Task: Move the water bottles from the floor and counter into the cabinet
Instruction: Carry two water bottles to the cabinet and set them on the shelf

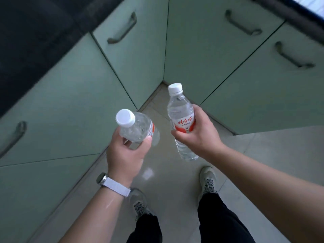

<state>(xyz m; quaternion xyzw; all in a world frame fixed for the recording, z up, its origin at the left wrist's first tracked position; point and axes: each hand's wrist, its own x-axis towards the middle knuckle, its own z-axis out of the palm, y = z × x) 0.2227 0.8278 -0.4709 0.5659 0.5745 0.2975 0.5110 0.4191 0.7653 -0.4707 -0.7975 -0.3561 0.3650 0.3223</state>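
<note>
Water bottle (138, 128) sat in the curled fingers of the left hand (126, 155), a second bottle (180, 111) likewise in the right hand (198, 135). With the cabinet doors (136, 55) shut, freeing one hand first seemed wise.

The floor (171, 190) is pale, shiny tile. A left shoe (140, 204) and a right shoe (208, 181) stand on it. Green cabinets (210, 58) meet in a corner.

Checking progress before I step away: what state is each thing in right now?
left bottle: capped, gripped by the left hand, off the floor.
right bottle: capped, gripped by the right hand, off the floor.
cabinet doors: all shut.
</note>
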